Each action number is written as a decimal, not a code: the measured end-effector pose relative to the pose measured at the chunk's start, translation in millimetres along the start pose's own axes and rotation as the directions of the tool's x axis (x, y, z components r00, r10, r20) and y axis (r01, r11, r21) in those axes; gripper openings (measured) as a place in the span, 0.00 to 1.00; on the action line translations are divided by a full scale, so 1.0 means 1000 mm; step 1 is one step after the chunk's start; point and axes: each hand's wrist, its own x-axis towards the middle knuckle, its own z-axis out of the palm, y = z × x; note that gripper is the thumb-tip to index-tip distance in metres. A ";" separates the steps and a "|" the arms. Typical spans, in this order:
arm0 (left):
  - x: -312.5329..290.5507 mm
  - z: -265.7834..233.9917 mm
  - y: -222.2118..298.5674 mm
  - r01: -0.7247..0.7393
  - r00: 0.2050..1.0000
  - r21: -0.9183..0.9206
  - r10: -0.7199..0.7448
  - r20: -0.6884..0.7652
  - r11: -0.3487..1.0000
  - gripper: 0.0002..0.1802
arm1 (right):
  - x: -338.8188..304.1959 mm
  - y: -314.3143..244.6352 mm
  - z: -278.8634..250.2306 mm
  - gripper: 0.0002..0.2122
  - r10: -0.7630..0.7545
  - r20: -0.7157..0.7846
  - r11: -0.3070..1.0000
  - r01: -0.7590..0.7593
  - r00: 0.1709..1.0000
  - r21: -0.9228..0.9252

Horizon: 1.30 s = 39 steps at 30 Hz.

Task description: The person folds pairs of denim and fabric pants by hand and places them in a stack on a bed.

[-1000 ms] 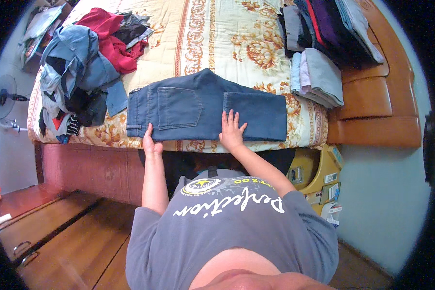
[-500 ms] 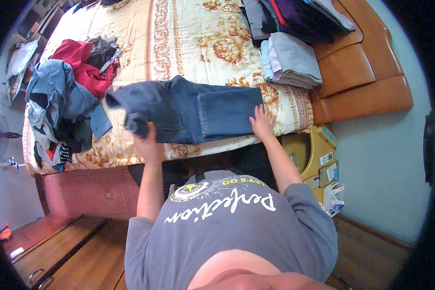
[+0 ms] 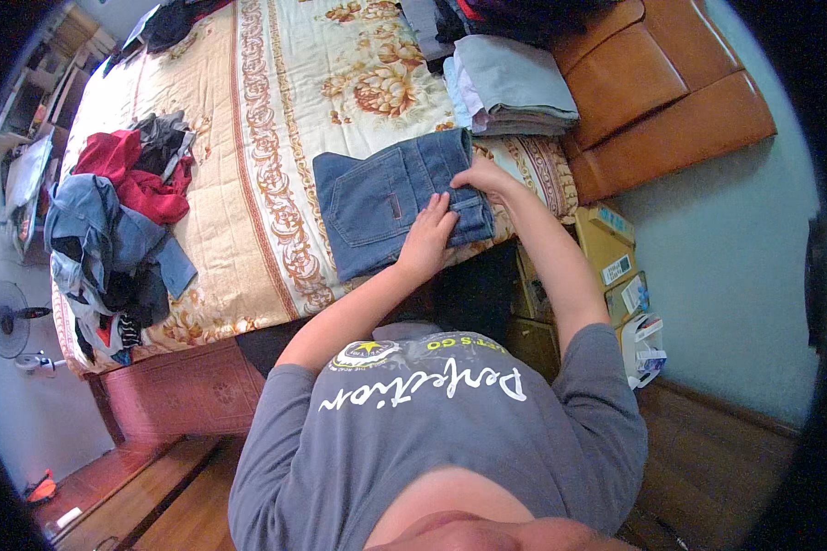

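A pair of blue jeans (image 3: 368, 207), folded into a compact bundle with a back pocket facing up, lies on the bed near its front edge. My left hand (image 3: 429, 237) rests flat on top of the bundle, fingers stretched out and slightly apart beside the pocket. At the bundle's right end, my right hand (image 3: 489, 180) grips the waistband edge; some of its fingers are hidden by the denim. Just beyond the jeans sits a stack of folded light-grey and pale clothes (image 3: 515, 87).
A patterned quilt (image 3: 294, 110) covers the bed. Crumpled clothes (image 3: 124, 216) in red, blue and black are heaped at the left. Dark folded clothes (image 3: 515, 16) lie at the far right, beside the brown headboard (image 3: 671, 101). A fan (image 3: 9, 320) stands left of the bed.
The jeans' left part has been folded over to the right, making a shorter bundle. My left hand has moved right onto it; my right hand has gone from lying flat to gripping the waistband edge.
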 end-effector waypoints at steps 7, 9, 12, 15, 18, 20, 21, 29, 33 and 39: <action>-0.058 -0.030 -0.056 0.475 0.805 0.220 -0.320 -0.499 0.852 0.28 | 0.005 0.086 0.003 0.25 -0.013 -0.254 0.977 0.066 0.967 0.202; -0.081 -0.035 -0.096 0.728 0.530 -0.145 -0.685 -0.500 0.670 0.35 | -0.011 0.070 0.020 0.25 -0.086 -0.351 0.976 0.149 0.932 0.157; -0.086 -0.031 -0.128 0.652 0.501 -0.610 -0.860 -0.100 0.451 0.33 | -0.009 0.088 0.026 0.24 -0.012 -0.251 0.987 0.052 0.968 0.154; -0.089 -0.028 -0.139 0.576 0.489 -0.672 -0.855 -0.173 0.465 0.29 | -0.013 0.069 0.039 0.21 0.144 -0.189 0.931 -0.069 0.971 0.358; -0.100 -0.061 -0.133 0.600 0.405 -0.591 -0.842 -0.357 0.539 0.25 | -0.031 0.033 0.061 0.19 0.084 -0.113 0.880 -0.021 0.990 0.474; -0.113 -0.096 -0.112 0.488 0.471 -0.654 -0.805 -0.361 0.578 0.24 | -0.025 0.037 0.081 0.17 0.047 -0.075 0.875 -0.005 0.996 0.485; -0.127 -0.103 -0.114 0.387 0.478 -0.700 -0.780 -0.404 0.600 0.24 | -0.021 0.035 0.093 0.16 0.023 -0.049 0.872 0.004 0.999 0.490; -0.182 -0.101 -0.142 0.808 0.354 -0.133 -0.654 -0.669 0.573 0.33 | 0.004 0.017 0.167 0.26 -0.487 -0.614 0.793 0.020 0.621 -0.609; -0.116 -0.126 -0.141 0.577 0.816 0.496 -0.424 -0.394 0.649 0.31 | 0.004 -0.026 0.191 0.27 -0.696 -0.041 0.238 0.176 0.716 -0.955; -0.086 -0.130 -0.217 0.709 0.691 0.420 -0.676 -0.255 0.567 0.28 | 0.032 0.027 0.210 0.31 -0.475 -0.071 0.255 0.060 0.877 -0.965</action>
